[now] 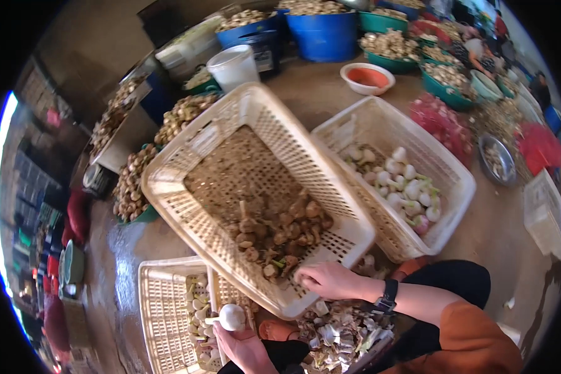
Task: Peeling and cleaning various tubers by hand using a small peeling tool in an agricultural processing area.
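Note:
My left hand [245, 349], at the bottom centre, grips a white garlic bulb [232, 317] with a short stem. My right hand [321, 279] has curled fingers at the near edge of a large tilted basket [255, 100]; what they hold, if anything, I cannot make out. Brown, dirty garlic bulbs [287, 230] lie in that basket's lower part. The crate to its right [455, 193] holds white bulbs with green stems [405, 187]. A lower left crate [159, 299] holds pale bulbs. Papery peelings [343, 330] are heaped between my legs.
Garlic-filled tubs [318, 40] line the back, near a white bucket [234, 65] and an orange-lined bowl [366, 77]. Red mesh sacks [439, 124] and a metal bowl [498, 171] lie at right. Co-workers [474, 53] sit at the upper right. More piled garlic [134, 187] stands at left.

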{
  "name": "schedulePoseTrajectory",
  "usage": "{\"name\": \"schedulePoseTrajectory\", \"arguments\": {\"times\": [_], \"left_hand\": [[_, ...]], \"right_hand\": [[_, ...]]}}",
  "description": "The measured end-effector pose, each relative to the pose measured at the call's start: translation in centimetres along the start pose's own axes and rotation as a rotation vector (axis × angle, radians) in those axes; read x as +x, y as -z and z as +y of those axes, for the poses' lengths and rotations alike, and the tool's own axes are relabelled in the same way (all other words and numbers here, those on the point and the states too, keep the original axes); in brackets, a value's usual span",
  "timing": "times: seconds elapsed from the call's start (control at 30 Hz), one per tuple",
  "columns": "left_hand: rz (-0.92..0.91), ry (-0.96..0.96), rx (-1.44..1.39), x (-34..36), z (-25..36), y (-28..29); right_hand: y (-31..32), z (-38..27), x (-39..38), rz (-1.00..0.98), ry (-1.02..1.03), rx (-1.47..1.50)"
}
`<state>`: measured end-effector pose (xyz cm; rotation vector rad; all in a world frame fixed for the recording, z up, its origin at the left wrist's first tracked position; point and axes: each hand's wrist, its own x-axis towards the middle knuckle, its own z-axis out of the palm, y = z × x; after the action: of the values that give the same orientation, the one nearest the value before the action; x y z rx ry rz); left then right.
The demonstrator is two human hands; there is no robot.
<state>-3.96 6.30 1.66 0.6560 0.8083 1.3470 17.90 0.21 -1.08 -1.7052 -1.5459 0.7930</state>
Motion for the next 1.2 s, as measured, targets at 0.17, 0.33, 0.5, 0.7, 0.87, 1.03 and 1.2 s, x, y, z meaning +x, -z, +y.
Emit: {"name": "schedulePoseTrajectory", "arguments": {"times": [0.17,0.33,0.5,0.7,0.87,1.03,1.2], "left_hand": [[0.005,0.298,-0.285,0.4,-1.5,-2.1],[0.036,0.133,-0.032,-0.1,-1.7,-2.7],[0.09,0.165,0.103,-1.9,-1.3,-3.7],[0.138,0.145,0.039,-3.8,-1.0,-4.4],[0.214,0.006,0.086,-5.0,-2.0,-3.9],[0.135,-0.006,0.137,-5.9,-1.0,-4.7],[-0.216,0.099,0.334,-4.1,1.6,3.2]], "right_hand": [[-2.4,-7.6,3.6,0.053,0.338,0.257],[-3.4,-7.1,3.8,0.093,0.224,0.185],[-2.5,-7.0,2.4,0.124,0.231,0.103],[-1.9,-8.6,-0.1,0.284,0.336,-0.011],[-2.1,-9.0,-1.1,0.391,0.482,-0.137],[-1.1,-9.8,-1.7,0.316,0.365,-0.249],[-0.4,-6.0,0.0,0.249,0.041,0.096]]}}
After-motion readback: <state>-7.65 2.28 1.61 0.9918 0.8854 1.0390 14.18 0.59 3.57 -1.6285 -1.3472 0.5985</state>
